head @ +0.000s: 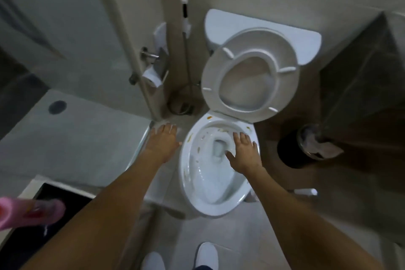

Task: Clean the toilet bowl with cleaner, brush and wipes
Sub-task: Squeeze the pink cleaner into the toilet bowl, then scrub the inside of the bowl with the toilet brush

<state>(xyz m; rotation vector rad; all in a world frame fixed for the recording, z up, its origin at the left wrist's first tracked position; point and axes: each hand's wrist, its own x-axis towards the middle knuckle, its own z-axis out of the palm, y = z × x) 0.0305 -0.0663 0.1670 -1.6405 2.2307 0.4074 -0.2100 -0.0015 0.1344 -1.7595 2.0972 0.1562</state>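
Both forearms reach out, fingers spread straight and holding nothing: the left hand (163, 138) beside the toilet bowl (203, 186), the right hand (244, 152) above its stained basin. Bare skin could brush the soiled rim with no cleaner gripped.

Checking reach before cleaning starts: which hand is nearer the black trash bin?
The right hand. It is held open over the toilet bowl, on the side toward the trash bin. The left hand is on the bowl's far side.
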